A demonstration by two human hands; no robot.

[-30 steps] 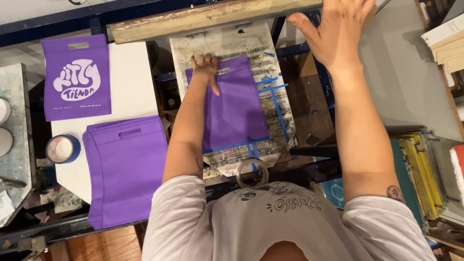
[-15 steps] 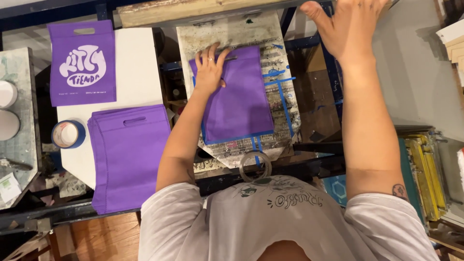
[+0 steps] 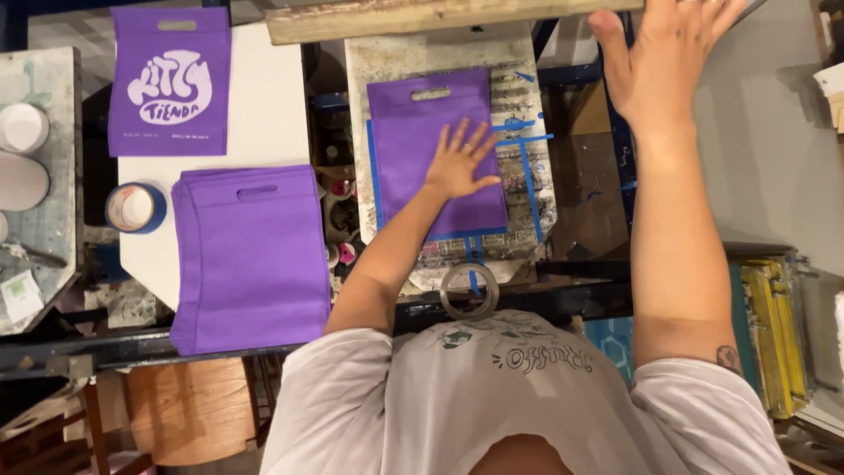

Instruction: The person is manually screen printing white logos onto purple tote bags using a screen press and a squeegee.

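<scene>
A blank purple bag (image 3: 420,123) with a cut-out handle lies flat on a paint-stained printing board (image 3: 527,105) marked with blue tape. My left hand (image 3: 459,161) rests flat on the bag's lower middle, fingers spread. My right hand (image 3: 661,54) is raised at the upper right, fingers apart, against the edge of a wooden screen frame (image 3: 422,18) that spans the top; its fingertips are cut off by the picture's edge.
A stack of blank purple bags (image 3: 255,259) and a printed purple bag (image 3: 170,84) lie on a white table (image 3: 268,114) at left, beside a blue tape roll (image 3: 134,208). Another tape roll (image 3: 469,291) sits near my chest. Yellow items (image 3: 774,339) stand at right.
My left hand has slid from the bag's handle end down to its middle. My right hand stays up by the frame.
</scene>
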